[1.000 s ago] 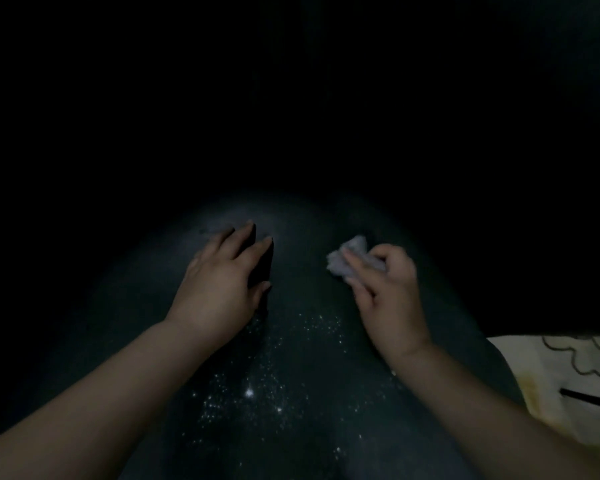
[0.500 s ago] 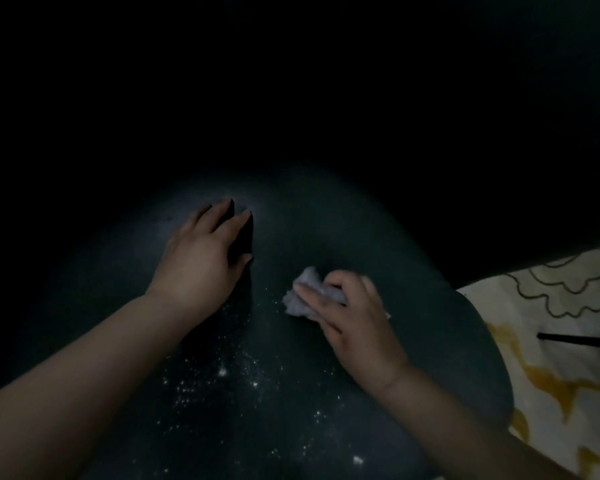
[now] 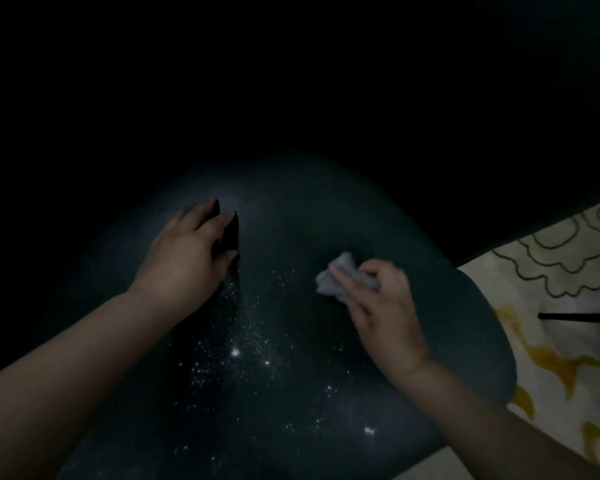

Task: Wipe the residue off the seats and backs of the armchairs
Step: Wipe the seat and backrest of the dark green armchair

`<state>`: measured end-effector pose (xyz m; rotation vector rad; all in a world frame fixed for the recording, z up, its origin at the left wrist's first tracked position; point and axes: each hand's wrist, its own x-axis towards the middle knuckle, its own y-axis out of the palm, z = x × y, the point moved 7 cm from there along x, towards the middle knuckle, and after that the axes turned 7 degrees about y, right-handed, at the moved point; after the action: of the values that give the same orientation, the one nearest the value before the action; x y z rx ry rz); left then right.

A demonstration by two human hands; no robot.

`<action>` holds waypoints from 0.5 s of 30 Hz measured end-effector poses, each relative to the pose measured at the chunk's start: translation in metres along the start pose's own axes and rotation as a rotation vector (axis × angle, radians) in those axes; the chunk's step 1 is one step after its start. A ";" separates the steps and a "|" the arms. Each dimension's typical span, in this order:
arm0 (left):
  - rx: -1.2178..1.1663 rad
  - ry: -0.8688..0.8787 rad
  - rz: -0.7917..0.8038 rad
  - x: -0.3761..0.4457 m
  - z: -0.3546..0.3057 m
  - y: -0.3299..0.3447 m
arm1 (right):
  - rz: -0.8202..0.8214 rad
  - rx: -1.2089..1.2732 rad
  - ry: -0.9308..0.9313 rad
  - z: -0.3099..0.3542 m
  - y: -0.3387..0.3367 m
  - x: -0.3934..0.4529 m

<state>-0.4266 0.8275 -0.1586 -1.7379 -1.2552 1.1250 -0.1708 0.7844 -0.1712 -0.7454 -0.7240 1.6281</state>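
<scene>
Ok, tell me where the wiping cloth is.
The crumpled cloth is pinched in the right hand on the dark seat, right of the white specks.

Left hand point(image 3: 187, 252) flat, fingers straight; right hand point(image 3: 383, 306) in curled grip
</scene>
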 end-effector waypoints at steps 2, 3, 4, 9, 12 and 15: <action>0.006 0.002 -0.007 -0.004 0.003 0.000 | -0.121 0.015 0.073 -0.001 -0.003 0.024; 0.007 -0.002 -0.010 -0.007 0.004 0.000 | -0.160 0.013 0.081 0.005 0.002 0.036; 0.006 -0.008 -0.014 -0.009 0.007 0.000 | -0.177 0.020 0.056 0.019 0.013 0.044; 0.000 -0.060 -0.046 -0.022 0.023 -0.006 | 0.044 -0.040 -0.250 0.066 0.054 0.005; -0.005 -0.089 -0.062 -0.034 0.036 -0.010 | -0.042 0.026 -0.099 0.035 0.036 0.015; 0.007 -0.109 -0.056 -0.047 0.049 -0.012 | -0.198 0.035 0.044 0.043 0.039 0.038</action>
<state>-0.4829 0.7885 -0.1551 -1.6445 -1.3552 1.2043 -0.2337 0.8124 -0.1794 -0.6616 -0.7126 1.4375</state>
